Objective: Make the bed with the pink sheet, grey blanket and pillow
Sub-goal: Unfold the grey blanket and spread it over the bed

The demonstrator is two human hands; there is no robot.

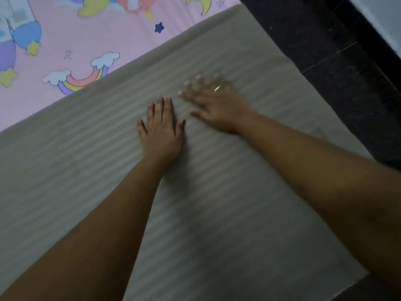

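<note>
The grey ribbed blanket (86, 161) lies flat across the bed, covering most of the view. Beyond its far edge the pink sheet (86, 35) shows, printed with rainbows, clouds and stars. My left hand (161, 131) lies flat on the blanket with straight fingers, palm down. My right hand (214, 103) is just to its right, fingers spread on the blanket, blurred, with a ring on one finger. No pillow is in view.
The blanket's right edge (303, 88) runs along the side of the bed. Past it lies a dark tiled floor (336, 51). A pale surface (386, 16) fills the top right corner.
</note>
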